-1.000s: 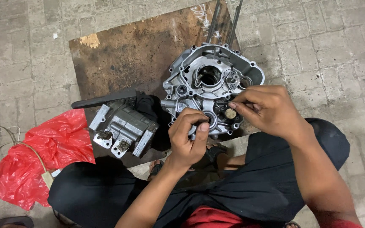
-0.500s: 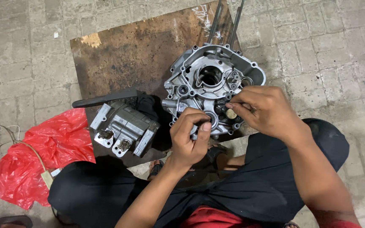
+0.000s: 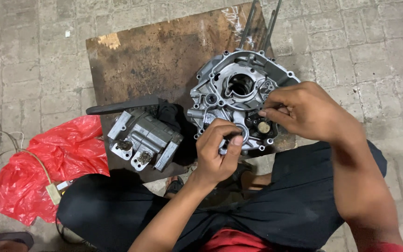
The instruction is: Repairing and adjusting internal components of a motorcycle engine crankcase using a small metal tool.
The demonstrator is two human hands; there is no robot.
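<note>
- The engine crankcase half [image 3: 239, 100] lies flat on the rusty metal plate [image 3: 155, 56] on the paved floor, right in front of my knees, open face up. Its long axis runs from the near-left corner toward the far right, where two thin rods [image 3: 257, 25] stick out beyond it.
- My left hand [image 3: 218, 151] sits at the near edge of the case. The grip is closed: thumb and curled fingers pinch something small and dark at the rim. I cannot tell what the piece is.
- My right hand [image 3: 306, 112] comes in from the right, over the case's near-right part. Its fingertips are pinched together on a small part I cannot make out, just above the round brass-coloured fitting [image 3: 264, 127].
- That fitting lies between my two hands, nearer the right, just under its fingertips.
- Left of the case, apart from both hands, lie a grey cylinder block [image 3: 143, 140], a black flat bar [image 3: 122, 106] and a red plastic bag [image 3: 47, 163].
</note>
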